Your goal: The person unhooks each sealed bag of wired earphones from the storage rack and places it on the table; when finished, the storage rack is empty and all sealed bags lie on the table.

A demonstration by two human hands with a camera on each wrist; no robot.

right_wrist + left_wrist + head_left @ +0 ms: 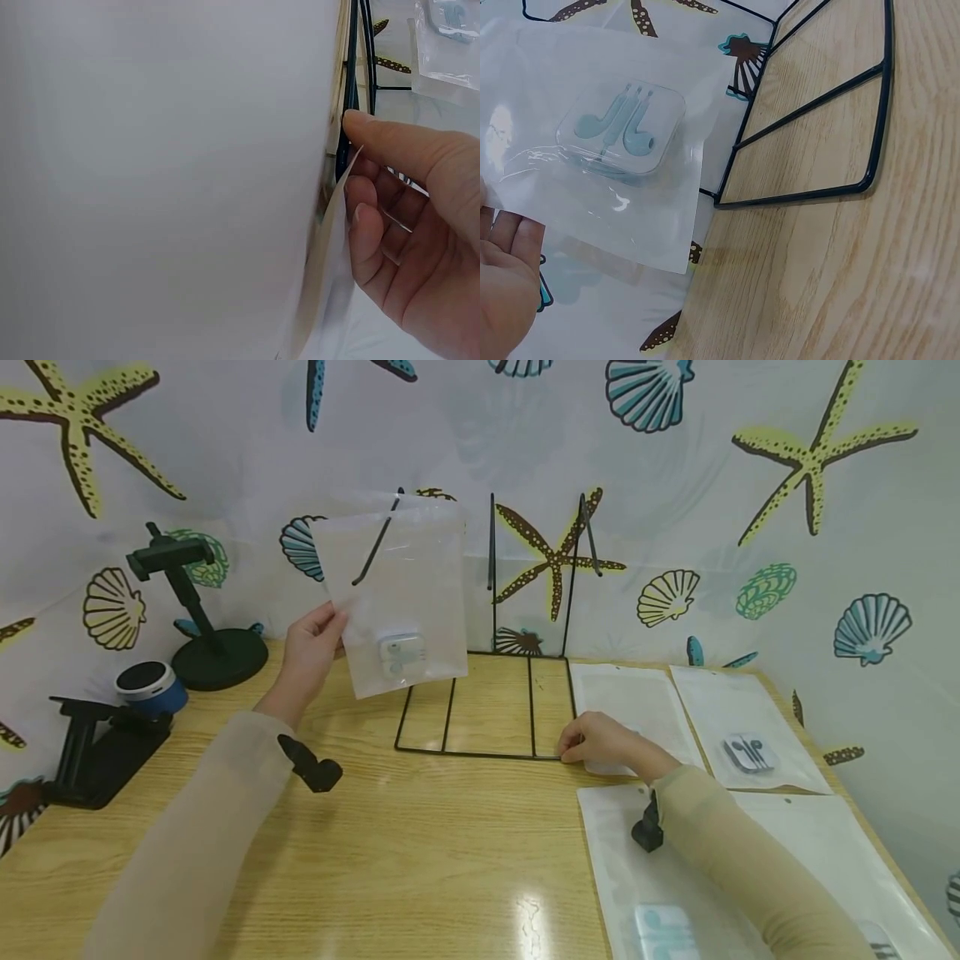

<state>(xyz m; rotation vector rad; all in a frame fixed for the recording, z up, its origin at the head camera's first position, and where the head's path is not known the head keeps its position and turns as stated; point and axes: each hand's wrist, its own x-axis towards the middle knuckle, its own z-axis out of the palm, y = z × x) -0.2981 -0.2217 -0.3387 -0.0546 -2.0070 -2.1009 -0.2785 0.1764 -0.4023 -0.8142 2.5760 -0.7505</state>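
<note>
My left hand pinches the left edge of a clear plastic bag in front of a black wire display rack. Inside the bag is a small clear case of earphones, pale blue in the left wrist view. A dark prong of the rack crosses the bag's upper part and appears to go through near its top edge. At the front right corner of the rack's base, my right hand grips the wire with thumb and fingers. The right wrist view shows the thumb on the dark rod.
Several bagged earphone sets lie on the right, including one bag near the table's edge. On the left stand a dark round-based stand, a blue cylindrical speaker and a black folding holder. A shell-and-starfish cloth hangs behind.
</note>
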